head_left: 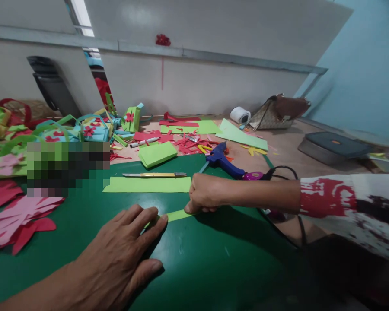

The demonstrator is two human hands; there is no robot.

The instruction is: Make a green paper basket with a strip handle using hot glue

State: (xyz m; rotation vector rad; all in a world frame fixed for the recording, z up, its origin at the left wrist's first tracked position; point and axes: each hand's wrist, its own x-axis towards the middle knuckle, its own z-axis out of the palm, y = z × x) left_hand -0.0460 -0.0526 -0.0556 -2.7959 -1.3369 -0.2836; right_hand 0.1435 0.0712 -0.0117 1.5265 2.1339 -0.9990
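A narrow light green paper strip [180, 215] lies over the dark green mat between my two hands. Bent fingertips of my left hand [119, 246] press down on its left end, while the thumb is apart and touches no paper. My right hand [205, 193] is closed, thumb and fingers at the strip's right end, which they partly hide. Just beyond lies a wider light green paper strip [149, 185], its right end behind my right hand. A yellow utility knife [154, 175] rests along its far edge.
A blue glue gun [225, 160] with a black cord lies beyond my right wrist. Folded green paper [157, 154], a marker [145, 142] and red scraps lie behind the mat. Pink paper cutouts [19, 220] are at left; a dark-lidded container [333, 147] stands at right.
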